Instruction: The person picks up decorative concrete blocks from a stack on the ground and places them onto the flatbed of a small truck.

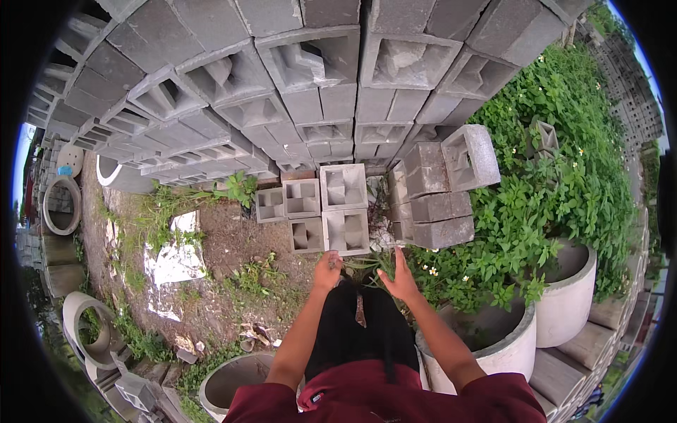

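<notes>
Light grey hollow concrete blocks stand on the ground before me. The nearest concrete block (346, 250) has its two hollows facing up. At its lower left corner is my left hand (326, 271), fingers pointing forward and not wrapped round it; whether the fingertips touch the block is hard to tell. My right hand (400, 277) is held off to the right of that block, empty, with thumb and fingers spread. Another concrete block (343, 207) adjoins it on the far side. Smaller-looking concrete blocks (302, 214) sit to the left.
A tall wall of stacked concrete blocks (338, 103) rises ahead. Darker blocks (443, 209) are piled to the right, beside leafy plants (564, 176). Round concrete rings (518, 345) stand near right, and another ring (211, 384) near left. A white sheet (176, 257) lies on the dirt.
</notes>
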`<state>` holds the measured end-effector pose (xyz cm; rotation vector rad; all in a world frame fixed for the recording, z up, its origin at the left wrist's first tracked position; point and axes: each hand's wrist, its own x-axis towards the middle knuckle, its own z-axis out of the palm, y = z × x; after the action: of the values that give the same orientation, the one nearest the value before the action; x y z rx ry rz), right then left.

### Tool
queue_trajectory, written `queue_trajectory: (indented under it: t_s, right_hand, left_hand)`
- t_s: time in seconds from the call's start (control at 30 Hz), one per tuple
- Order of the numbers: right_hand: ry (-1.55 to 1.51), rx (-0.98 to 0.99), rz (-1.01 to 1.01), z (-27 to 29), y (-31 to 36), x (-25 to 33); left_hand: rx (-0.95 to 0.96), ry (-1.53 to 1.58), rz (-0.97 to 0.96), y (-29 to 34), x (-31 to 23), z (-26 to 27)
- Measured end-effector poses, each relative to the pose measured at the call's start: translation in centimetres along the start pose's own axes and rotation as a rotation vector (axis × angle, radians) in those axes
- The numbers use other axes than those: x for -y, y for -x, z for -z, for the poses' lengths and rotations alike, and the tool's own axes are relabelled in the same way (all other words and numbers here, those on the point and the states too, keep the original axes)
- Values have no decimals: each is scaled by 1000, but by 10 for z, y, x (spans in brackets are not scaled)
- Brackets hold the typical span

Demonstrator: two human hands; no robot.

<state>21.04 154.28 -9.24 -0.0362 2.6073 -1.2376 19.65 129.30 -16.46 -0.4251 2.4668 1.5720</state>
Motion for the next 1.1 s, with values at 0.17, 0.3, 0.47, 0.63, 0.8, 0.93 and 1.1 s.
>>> queue_trajectory:
  t_s: [0.17,0.3,0.47,0.63,0.8,0.93,1.1]
  right_hand:
    - [58,59,18,-63,-72,-86]
    - [-28,158,-291,-122,-120,-131]
    - [-291,112,-603,-181,-161,-214]
    - [-706,13,-592,-223,-197,-262]
    - [-955,56,-780,-242,-202,-259]
    - [-930,63,-894,-232,-199,-250]
    - [-849,159,-968,-204,-182,-199]
  left_hand:
    - [-155,-222,73,-42,85,-31]
    - [-232,-250,259,-82,164,-29]
    - [-96,208,440,-142,209,-62]
    - [-162,531,527,-164,255,-85]
    - [122,651,501,-163,278,-83]
    - [190,753,520,-161,255,-92]
    - [153,673,683,-136,217,-82]
